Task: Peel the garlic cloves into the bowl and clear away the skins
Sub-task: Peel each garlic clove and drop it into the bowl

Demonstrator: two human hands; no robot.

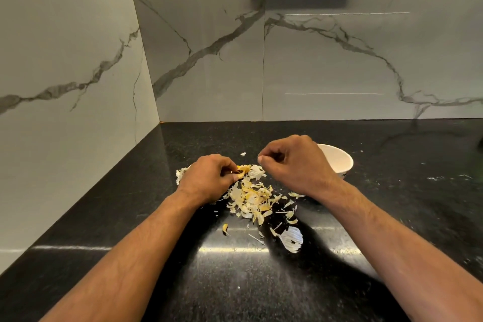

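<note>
The person stood at a black stone counter [235, 282] set into a corner, with marble wall close on the left and behind. The left hand [209, 178] sat low on the far-left edge of the heap of garlic skins [252, 197], its fingers curled and pinching a yellowish piece [243, 168], clove or skin I could not tell. The right hand [290, 162] hovered just above the heap's far-right side, fingers curled in with thumb meeting fingertip; whether it held anything I could not tell. The white bowl [338, 162] stood just behind that hand, partly hidden by it, its contents out of sight. Loose flakes trailed toward the near edge, one large papery skin [294, 239] lying apart. Bare counter stretched to the right of the bowl and in front of the heap.
</note>
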